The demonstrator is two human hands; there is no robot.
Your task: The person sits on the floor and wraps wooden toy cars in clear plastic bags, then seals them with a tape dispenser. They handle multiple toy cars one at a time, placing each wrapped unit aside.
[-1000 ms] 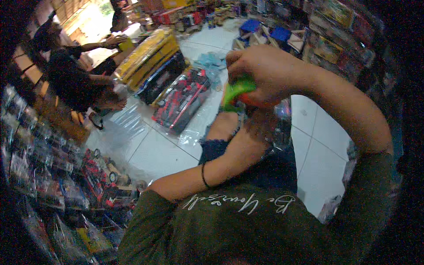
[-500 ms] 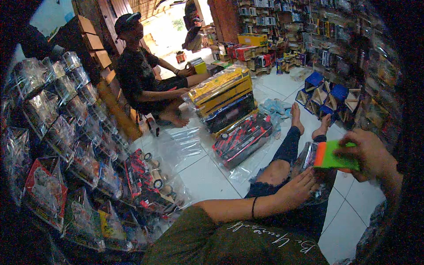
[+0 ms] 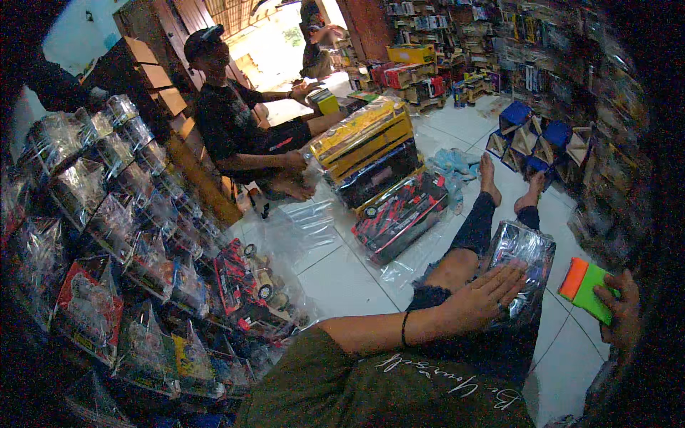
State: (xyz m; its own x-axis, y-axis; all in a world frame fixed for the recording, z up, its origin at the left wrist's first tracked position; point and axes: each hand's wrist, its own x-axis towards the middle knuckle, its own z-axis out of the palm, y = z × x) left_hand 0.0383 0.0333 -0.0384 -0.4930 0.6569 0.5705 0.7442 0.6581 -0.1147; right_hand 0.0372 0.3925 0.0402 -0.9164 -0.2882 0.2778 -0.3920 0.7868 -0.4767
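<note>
— Green and orange box [image 3: 586, 289]: where is it held?
— At the right edge of the frame, gripped by the right hand [image 3: 622, 312].
— And the left hand [image 3: 485, 294]?
— Laid flat, fingers spread, on the shiny bag [image 3: 526, 265] right of centre; the bag is best kept pinned on the lap.
</note>
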